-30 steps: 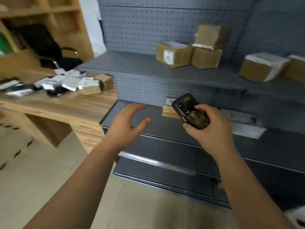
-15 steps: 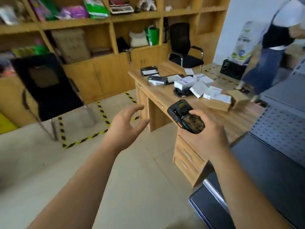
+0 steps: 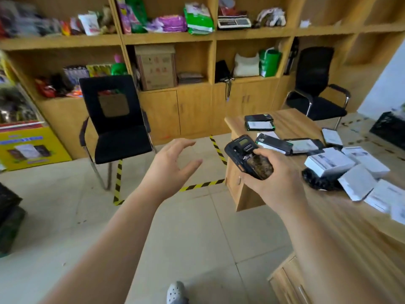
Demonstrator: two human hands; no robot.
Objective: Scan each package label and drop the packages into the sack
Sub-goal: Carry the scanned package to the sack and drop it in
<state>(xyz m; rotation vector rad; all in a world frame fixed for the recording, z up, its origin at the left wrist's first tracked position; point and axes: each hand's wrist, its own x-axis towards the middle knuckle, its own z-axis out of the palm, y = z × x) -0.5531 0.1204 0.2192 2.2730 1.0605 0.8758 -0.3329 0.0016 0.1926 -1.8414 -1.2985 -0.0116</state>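
My right hand [image 3: 277, 181] grips a black handheld scanner [image 3: 247, 157], screen end pointing up and away, held over the left end of a wooden desk [image 3: 291, 126]. My left hand [image 3: 173, 165] floats empty in mid-air left of the scanner, fingers spread and relaxed. Several packages lie on the desk: white boxes [image 3: 328, 163] at the right and flat black mailers with white labels [image 3: 259, 125] farther back. No sack is in view.
A black chair [image 3: 116, 123] stands on the tiled floor to the left, another black chair [image 3: 315, 91] behind the desk. Wooden shelving [image 3: 197, 38] full of goods lines the back wall. Yellow-black tape [image 3: 203, 184] marks the floor. A yellow box [image 3: 28, 145] sits at far left.
My view has swung left, from the grey metal shelves with cardboard boxes to the desk and wooden shelving. Both hands keep the same pose, with the scanner still in my right hand.
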